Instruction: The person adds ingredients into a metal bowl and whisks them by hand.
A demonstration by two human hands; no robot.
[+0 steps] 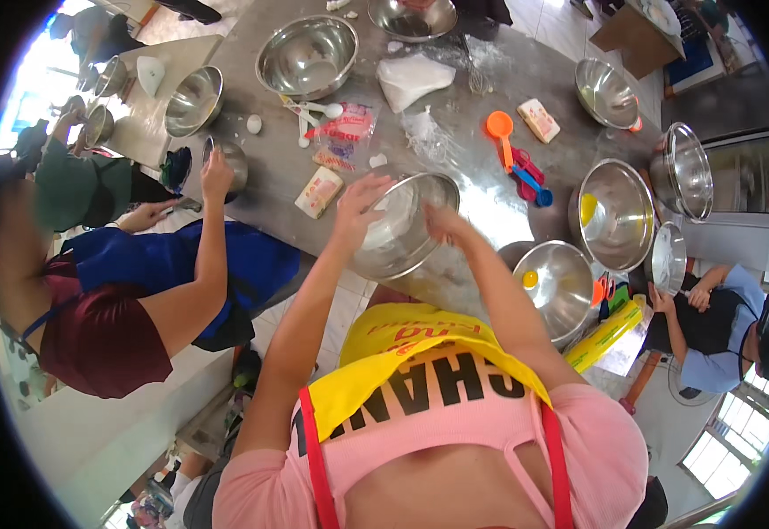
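Note:
Right before me a stainless steel mixing bowl is tilted on the table, with white, floury contents inside. My left hand grips its left rim, fingers spread over the edge. My right hand is at the bowl's right side, fingers curled and blurred; whether it holds a tool is hidden. Left of the bowl lies a wrapped block with a printed wrapper. Beyond it are a printed plastic bag and white measuring spoons. Clear crumpled plastic lies past the bowl.
Bowls with yolk and yellow contents stand at right, near a yellow roll box. Colored measuring cups, another block, a whisk and a white bag lie farther back. Co-workers flank me, one holding a bowl.

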